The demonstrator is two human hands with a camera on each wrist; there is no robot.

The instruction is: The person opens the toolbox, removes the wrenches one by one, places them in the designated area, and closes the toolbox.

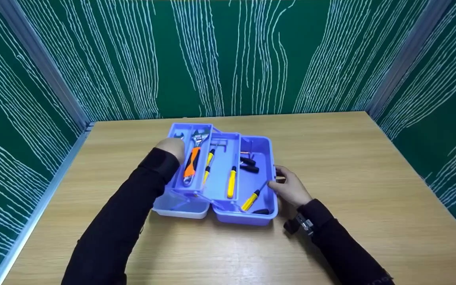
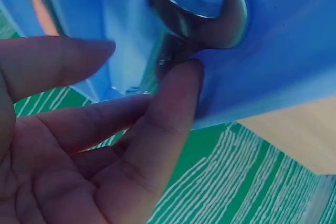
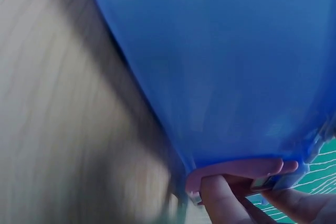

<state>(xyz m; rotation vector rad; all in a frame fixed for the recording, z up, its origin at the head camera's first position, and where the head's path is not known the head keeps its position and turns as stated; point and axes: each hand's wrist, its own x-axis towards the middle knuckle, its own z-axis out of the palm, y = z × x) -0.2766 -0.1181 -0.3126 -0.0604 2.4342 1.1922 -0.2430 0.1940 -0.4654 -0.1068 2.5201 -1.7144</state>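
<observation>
An opened purple-blue toolbox (image 1: 270,158) with tiered trays stands on the table. My left hand (image 1: 173,148) is over its leftmost tray. In the left wrist view, a fingertip of the left hand (image 2: 131,145) touches an open-end wrench (image 2: 210,32), while the thumb stands apart from it. Beside that hand lies an adjustable wrench (image 1: 191,164) with an orange and black handle. My right hand (image 1: 291,188) holds the box's right side, thumb at the rim. In the right wrist view, the right hand's fingers (image 3: 223,198) are curled at a pinkish latch (image 3: 241,169) on the box.
The middle tray carries a yellow-handled screwdriver (image 1: 232,182) and other tools. In the right compartment are another yellow screwdriver (image 1: 249,202) and several black-handled tools. The pale lid (image 1: 184,209) lies folded out at the left. Green walls with white lines surround the wooden table (image 1: 350,158).
</observation>
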